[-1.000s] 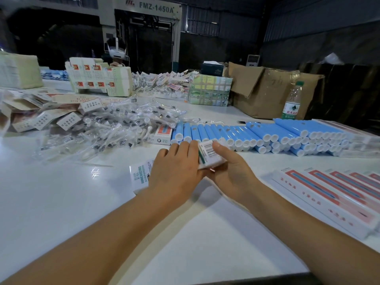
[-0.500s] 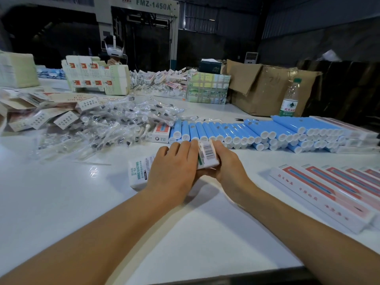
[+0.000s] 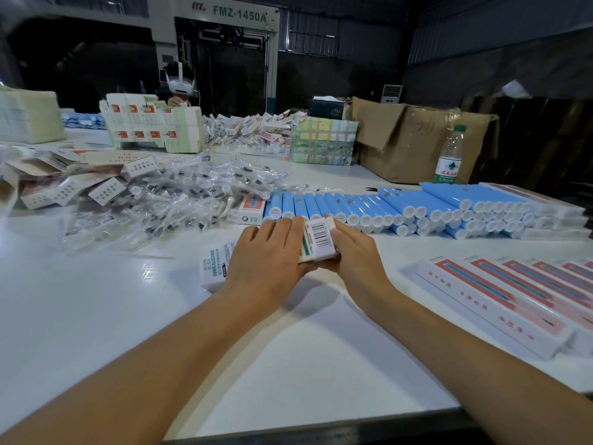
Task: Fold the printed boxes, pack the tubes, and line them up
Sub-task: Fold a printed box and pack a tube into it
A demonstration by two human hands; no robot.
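Observation:
A white printed box (image 3: 318, 240) with a barcode and green stripe lies across the table centre. My left hand (image 3: 268, 256) lies over its middle, fingers curled on top. Its left end with blue lettering (image 3: 215, 263) sticks out beyond my wrist. My right hand (image 3: 356, 252) holds the box's right end, thumb on the end flap. Behind my hands, blue tubes (image 3: 385, 208) with white caps are stacked in a long row. Finished red-and-white boxes (image 3: 500, 293) are lined up at the right.
A heap of plastic-wrapped brush heads (image 3: 167, 200) and loose small boxes (image 3: 64, 187) fills the left. Flat carton stacks (image 3: 150, 126), a cardboard box (image 3: 414, 139) and a water bottle (image 3: 449, 159) stand at the back. Another person (image 3: 179, 88) sits across the white table (image 3: 96, 316).
The box's right end has tipped up a little between my hands, and my right thumb has moved onto its end flap. Both hands stay on the box.

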